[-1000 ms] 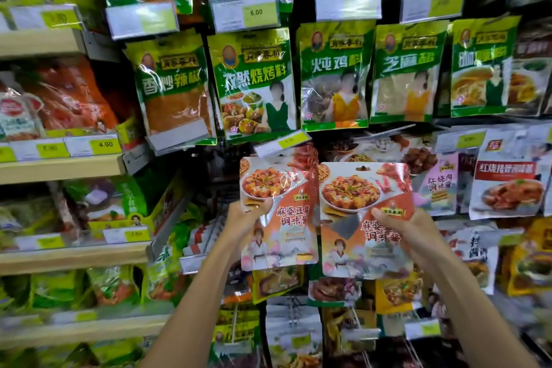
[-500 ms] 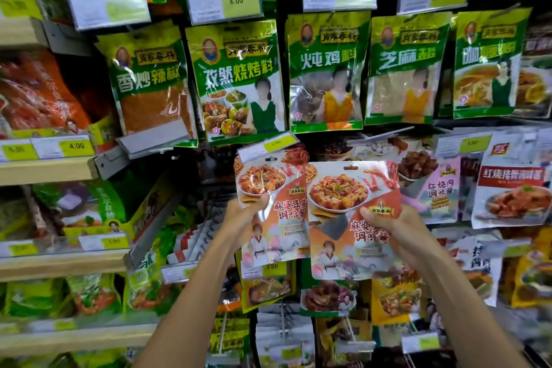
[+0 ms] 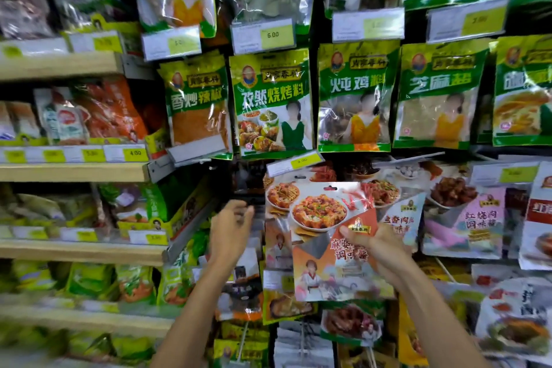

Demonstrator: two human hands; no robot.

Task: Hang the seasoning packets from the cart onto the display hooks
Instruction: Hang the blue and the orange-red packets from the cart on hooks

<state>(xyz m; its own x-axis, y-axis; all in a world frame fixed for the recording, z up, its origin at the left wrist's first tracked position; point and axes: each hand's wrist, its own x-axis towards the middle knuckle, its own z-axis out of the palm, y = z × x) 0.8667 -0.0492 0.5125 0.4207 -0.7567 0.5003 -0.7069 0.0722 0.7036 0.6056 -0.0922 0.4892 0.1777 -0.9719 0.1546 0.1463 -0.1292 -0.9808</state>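
My right hand grips an orange and white seasoning packet by its right edge and holds it up in front of the display. Its hang hole sits just below a yellow 3.00 price tag. Behind it, to the left, a second packet of the same kind hangs under that tag, mostly covered. My left hand is left of both packets with relaxed fingers and holds nothing. The hook itself is hidden and the cart is out of view.
A row of green seasoning packets hangs right above. Pink and white packets hang to the right, more packets below. Wooden shelves with bagged goods and price strips fill the left side.
My left hand let go of its packet, which now hangs under the 3.00 tag, and drew back to the left. My right hand moved its packet left, over the hung one.
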